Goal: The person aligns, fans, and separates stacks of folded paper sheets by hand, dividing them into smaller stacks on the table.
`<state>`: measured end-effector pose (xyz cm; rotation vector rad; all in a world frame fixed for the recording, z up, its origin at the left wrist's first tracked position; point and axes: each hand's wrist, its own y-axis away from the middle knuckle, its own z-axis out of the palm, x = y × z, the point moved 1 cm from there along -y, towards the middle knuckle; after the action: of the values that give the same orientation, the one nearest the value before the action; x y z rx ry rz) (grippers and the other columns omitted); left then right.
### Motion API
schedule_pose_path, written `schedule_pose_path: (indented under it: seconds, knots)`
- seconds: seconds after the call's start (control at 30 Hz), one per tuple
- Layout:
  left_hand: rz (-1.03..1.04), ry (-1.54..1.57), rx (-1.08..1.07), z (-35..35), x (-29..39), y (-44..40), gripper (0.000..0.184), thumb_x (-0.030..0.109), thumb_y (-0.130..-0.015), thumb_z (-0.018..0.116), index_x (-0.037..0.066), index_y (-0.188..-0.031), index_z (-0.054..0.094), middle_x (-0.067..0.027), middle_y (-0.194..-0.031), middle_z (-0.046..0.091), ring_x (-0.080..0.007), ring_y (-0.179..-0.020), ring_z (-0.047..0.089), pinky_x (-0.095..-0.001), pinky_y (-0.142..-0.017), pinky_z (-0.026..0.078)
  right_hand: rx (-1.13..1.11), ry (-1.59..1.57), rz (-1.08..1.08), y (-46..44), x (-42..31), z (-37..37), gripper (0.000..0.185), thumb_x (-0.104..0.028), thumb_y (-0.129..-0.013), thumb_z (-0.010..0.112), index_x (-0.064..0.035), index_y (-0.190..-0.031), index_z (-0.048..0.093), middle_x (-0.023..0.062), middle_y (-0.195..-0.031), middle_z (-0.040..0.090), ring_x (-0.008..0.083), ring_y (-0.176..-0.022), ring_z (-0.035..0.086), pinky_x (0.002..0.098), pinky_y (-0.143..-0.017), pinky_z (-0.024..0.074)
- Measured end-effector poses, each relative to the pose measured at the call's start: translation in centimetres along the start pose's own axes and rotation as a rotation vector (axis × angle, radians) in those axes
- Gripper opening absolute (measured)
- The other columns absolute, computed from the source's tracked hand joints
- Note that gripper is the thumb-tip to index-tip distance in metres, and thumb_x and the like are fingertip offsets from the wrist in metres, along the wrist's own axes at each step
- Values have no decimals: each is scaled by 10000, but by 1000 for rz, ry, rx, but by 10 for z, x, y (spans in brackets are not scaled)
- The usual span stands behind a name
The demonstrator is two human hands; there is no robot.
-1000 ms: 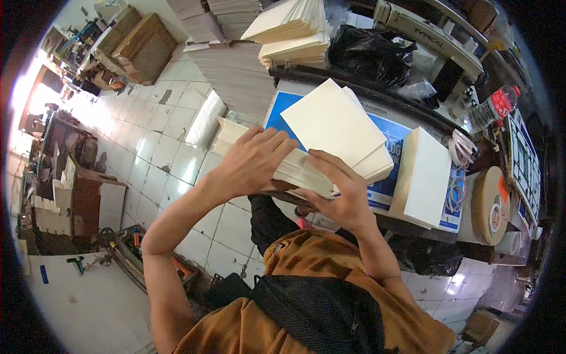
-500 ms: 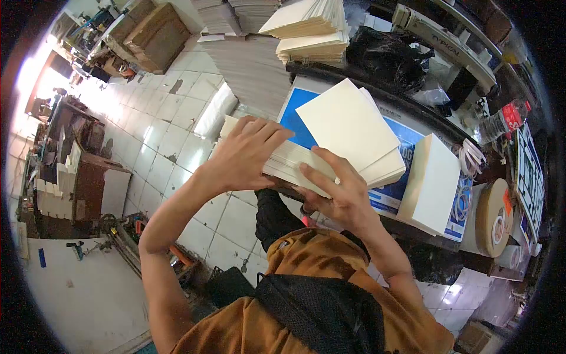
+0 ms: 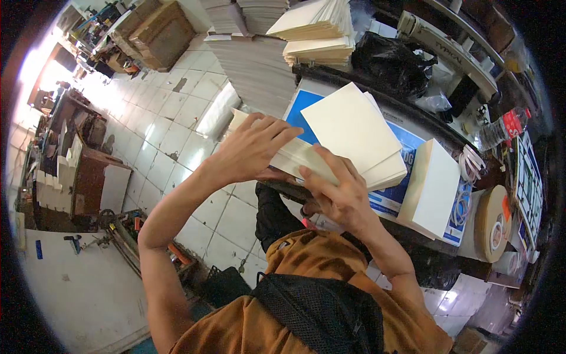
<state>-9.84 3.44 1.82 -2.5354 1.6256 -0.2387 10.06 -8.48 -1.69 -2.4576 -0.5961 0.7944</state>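
A thin stack of cream paper sheets (image 3: 298, 154) lies slantwise between my hands at the front edge of the work table. My left hand (image 3: 253, 147) grips its far left part, with the fingers bent over the top. At the opposite end, my right hand (image 3: 339, 192) has its fingers on the upper face and its thumb toward the underside. Just beyond my right fingers, a fanned pile of cream sheets (image 3: 354, 127) rests on a blue printed sheet (image 3: 303, 106). To the right stands a thick paper block (image 3: 433, 186).
Tall paper stacks (image 3: 250, 71) rise left of the table. At the back are more cream sheets (image 3: 321, 23), a black plastic bag (image 3: 392, 65) and a sewing machine (image 3: 445, 47). A tape roll (image 3: 492, 224) and a plastic bottle (image 3: 501, 130) stand at the right.
Both hands still hold the paper stack. My left hand has shifted slightly right, and the view has moved a little.
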Motion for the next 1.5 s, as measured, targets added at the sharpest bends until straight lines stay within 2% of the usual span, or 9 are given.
schedule_pose_path:
  seconds: [0.47, 0.67, 0.73, 0.87, 0.9, 1.03, 1.2, 1.37, 1.5]
  knots:
    - [88, -64, 96, 20, -55, 39, 672, 629, -564, 758, 70, -900, 592, -69, -817, 591, -282, -736, 615, -389, -652, 489, 79, -98, -18, 8, 5, 14, 462, -69, -743, 742, -162, -1191, 675, 168, -1308, 551, 329, -959, 618, 398, -795, 557]
    - [-80, 197, 187, -11, -50, 37, 616, 379, -578, 913, 87, -1065, 674, -87, -976, 659, -262, -953, 644, -359, -825, 509, 76, -140, -48, 8, 19, 5, 506, -97, -737, 802, -107, -1219, 646, 169, -1313, 555, 325, -1032, 621, 374, -836, 546]
    - [-375, 505, 106, -6, -71, 59, 757, 144, -532, 938, 83, -1221, 631, -59, -1149, 661, -195, -1089, 606, -358, -959, 474, 154, -325, 192, 10, 21, 9, 654, -131, -718, 840, -71, -1307, 563, 171, -1337, 541, 316, -1110, 602, 372, -887, 532]
    - [-593, 1140, 433, 29, -47, 72, 1030, -1, -605, 872, 23, -1478, 326, -139, -1400, 493, -232, -1258, 503, -377, -1097, 370, 320, -835, 579, 15, 12, 29, 957, -210, -681, 896, -3, -1447, 362, 184, -1373, 514, 303, -1228, 544, 388, -996, 481]
    - [-627, 1206, 515, 33, -38, 69, 1078, -25, -618, 860, 13, -1512, 259, -160, -1467, 438, -249, -1318, 468, -382, -1121, 349, 279, -819, 589, 20, 13, 38, 1097, -213, -689, 893, -15, -1515, 199, 198, -1459, 410, 281, -1262, 508, 391, -1054, 434]
    - [-456, 1301, 608, 45, -10, 63, 1057, -42, -675, 815, 7, -1529, 195, -185, -1600, 193, -265, -1482, 192, -403, -1184, 242, 369, -748, 489, 19, 3, 55, 1271, -210, -693, 892, -8, -1533, -41, 256, -1563, 153, 294, -1359, 398, 385, -1096, 361]
    - [-535, 1218, 575, 40, -3, 77, 1021, -53, -681, 790, -7, -1521, 212, -156, -1598, 218, -257, -1457, 269, -402, -1181, 256, 139, -956, 628, 16, -10, 16, 1153, -160, -786, 799, 13, -1529, -67, 286, -1573, 98, 292, -1414, 305, 394, -1113, 320]
    - [-533, 1214, 642, 39, 5, 71, 932, -11, -710, 728, -23, -1509, 247, -159, -1563, 306, -246, -1432, 322, -404, -1171, 285, 222, -553, 464, 21, -17, 26, 969, -99, -886, 656, 31, -1528, -59, 271, -1454, 379, 295, -1255, 506, 385, -1064, 380]
    - [-626, 1167, 635, 39, 11, 76, 883, -19, -737, 695, -28, -1504, 256, -154, -1558, 314, -238, -1416, 347, -392, -1162, 306, 146, -613, 569, 26, -14, 20, 819, -44, -909, 599, 54, -1527, 70, 291, -1493, 321, 319, -1312, 450, 395, -1071, 372]
